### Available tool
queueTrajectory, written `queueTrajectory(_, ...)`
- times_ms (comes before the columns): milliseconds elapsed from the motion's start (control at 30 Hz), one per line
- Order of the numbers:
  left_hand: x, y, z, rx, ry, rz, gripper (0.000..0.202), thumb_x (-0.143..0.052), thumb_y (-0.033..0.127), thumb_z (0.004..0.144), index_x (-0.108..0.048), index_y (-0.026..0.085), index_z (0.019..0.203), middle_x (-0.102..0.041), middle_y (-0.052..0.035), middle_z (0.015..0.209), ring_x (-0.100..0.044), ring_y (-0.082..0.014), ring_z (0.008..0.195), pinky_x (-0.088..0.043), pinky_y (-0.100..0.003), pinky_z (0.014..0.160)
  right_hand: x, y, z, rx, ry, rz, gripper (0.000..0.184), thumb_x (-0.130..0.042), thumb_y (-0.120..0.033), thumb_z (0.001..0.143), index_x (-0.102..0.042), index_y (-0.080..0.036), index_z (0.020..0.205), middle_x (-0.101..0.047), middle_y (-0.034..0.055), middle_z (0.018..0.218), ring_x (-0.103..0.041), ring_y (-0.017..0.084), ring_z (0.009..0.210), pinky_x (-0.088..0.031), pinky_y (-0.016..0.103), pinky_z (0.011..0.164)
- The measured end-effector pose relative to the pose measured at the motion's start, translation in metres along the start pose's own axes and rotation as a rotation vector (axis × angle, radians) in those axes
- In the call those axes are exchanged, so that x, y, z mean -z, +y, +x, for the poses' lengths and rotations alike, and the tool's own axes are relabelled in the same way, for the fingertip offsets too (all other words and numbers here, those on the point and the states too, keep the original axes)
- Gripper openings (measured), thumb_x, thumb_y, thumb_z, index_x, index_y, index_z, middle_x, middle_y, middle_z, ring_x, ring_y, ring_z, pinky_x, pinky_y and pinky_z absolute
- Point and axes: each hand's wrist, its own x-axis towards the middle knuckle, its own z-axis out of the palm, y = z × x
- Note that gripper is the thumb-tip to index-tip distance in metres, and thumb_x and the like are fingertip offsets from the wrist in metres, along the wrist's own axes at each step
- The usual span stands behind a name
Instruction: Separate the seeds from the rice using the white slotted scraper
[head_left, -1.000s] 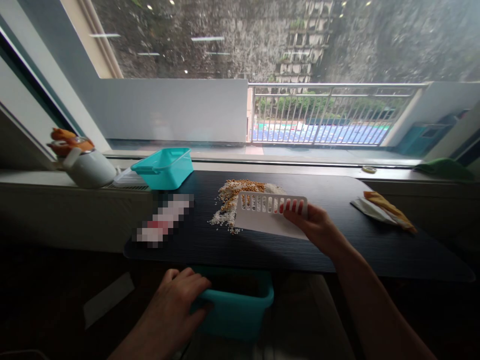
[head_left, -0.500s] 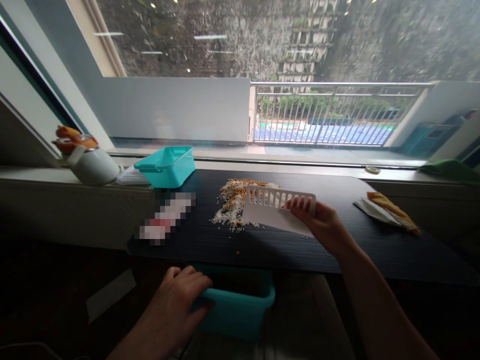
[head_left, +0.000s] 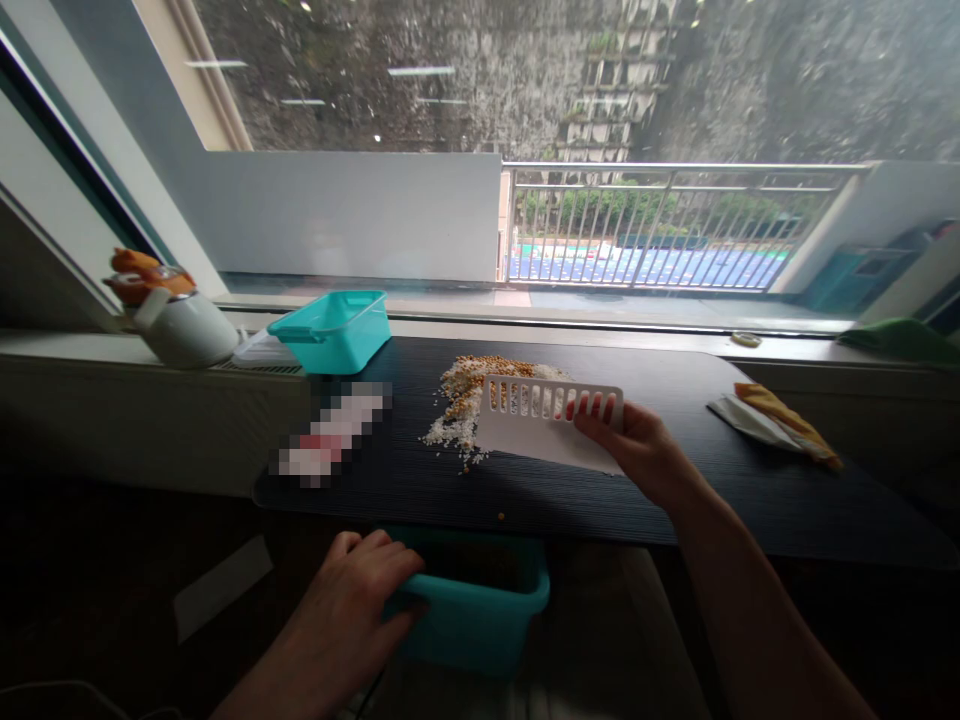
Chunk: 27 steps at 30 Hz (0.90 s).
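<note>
Both pinch: your right hand (head_left: 637, 440), the slotted scraper (head_left: 544, 443) by the mixed-grain pile (head_left: 463, 398); left hand (head_left: 367, 585), the turquoise bin (head_left: 476, 630) below it. Sweep low.

- Slotted scraper (head_left: 540, 440): smooth, matt plastic
- Near bin (head_left: 480, 625): smooth plastic
- Far bin (head_left: 337, 345): smooth, slightly glossy plastic
- Tabletop (head_left: 420, 490): fine wood-like grain, low sheen
- Railing (head_left: 675, 168): shiny metal

The dark table (head_left: 405, 492) carries grains (head_left: 459, 410), a turquoise bin (head_left: 341, 342), a blurred item (head_left: 330, 440) and packaging (head_left: 776, 425).
</note>
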Motion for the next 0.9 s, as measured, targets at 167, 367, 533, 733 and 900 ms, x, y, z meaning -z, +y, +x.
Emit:
queueTrajectory(167,0.000,0.000,0.000,-0.003,0.004,0.021,0.010,-0.058,0.017,0.076,-0.064,0.024,0.080,-0.069,0.0017,0.086,-0.059,-0.0194,0.087,-0.033,-0.034,0.079,-0.010,-0.002,-0.001,0.010,-0.059,0.015,0.031,-0.075,-0.049,0.071,-0.076,-0.021,0.085,-0.075,0.0056,0.088,-0.069,0.024,0.087,-0.056,0.038,0.082)
queueTrajectory(367,0.000,0.000,-0.001,0.001,-0.007,0.016,0.010,-0.058,0.016,0.076,-0.064,0.024,0.080,-0.068,0.0015,0.087,-0.059,-0.0193,0.087,-0.033,-0.034,0.079,-0.008,-0.001,-0.008,0.001,-0.147,0.003,0.028,-0.074,-0.047,0.074,-0.076,-0.022,0.088,-0.075,0.0050,0.089,-0.069,0.023,0.086,-0.056,0.036,0.081)
queueTrajectory(533,0.000,0.001,-0.001,0.021,-0.016,0.019,0.014,-0.058,0.015,0.076,-0.065,0.024,0.085,-0.067,0.0007,0.086,-0.059,-0.0197,0.085,-0.033,-0.035,0.078,-0.001,-0.004,-0.028,-0.021,-0.227,-0.012,0.025,-0.071,-0.045,0.078,-0.076,-0.022,0.087,-0.075,0.0053,0.087,-0.069,0.023,0.081,-0.057,0.034,0.073)
queueTrajectory(733,0.000,0.001,0.001,0.003,-0.019,0.026,0.015,-0.057,0.015,0.077,-0.065,0.024,0.086,-0.068,0.0006,0.087,-0.059,-0.0198,0.086,-0.033,-0.036,0.079,0.007,-0.004,-0.057,-0.091,-0.015,0.039,0.027,-0.074,-0.046,0.074,-0.076,-0.023,0.087,-0.076,0.0058,0.089,-0.069,0.023,0.084,-0.056,0.033,0.077)
queueTrajectory(900,0.001,0.002,0.002,0.016,-0.033,0.016,0.015,-0.058,0.014,0.076,-0.065,0.023,0.085,-0.068,0.0003,0.088,-0.058,-0.0203,0.087,-0.032,-0.036,0.078,0.000,-0.006,-0.065,-0.129,-0.074,0.067,0.027,-0.073,-0.046,0.076,-0.077,-0.022,0.087,-0.076,0.0062,0.090,-0.070,0.023,0.085,-0.056,0.033,0.078)
